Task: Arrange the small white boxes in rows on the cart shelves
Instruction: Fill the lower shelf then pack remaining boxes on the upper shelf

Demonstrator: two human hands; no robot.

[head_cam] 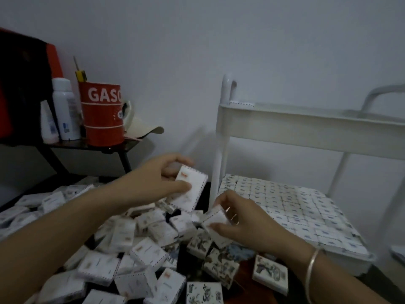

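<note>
A heap of small white boxes [140, 255] lies loose on a dark surface in the lower left. My left hand [160, 183] grips a stack of white boxes [190, 189] lifted above the heap, thumb on the front face. My right hand [243, 218], with a bangle on its wrist, pinches one white box [215, 218] just above the pile. The white cart [306, 130] stands to the right. Its lower shelf [359, 257] is covered with tight rows of shelved boxes [289, 207]. One box [241, 103] peeks over the top shelf's rim.
A dark side table at the back left carries a red "GASO" tin [102, 113], a white spray bottle [65, 108], a small tube and a cap. The cart's white post [219, 172] stands right beside my hands. A pale wall is behind everything.
</note>
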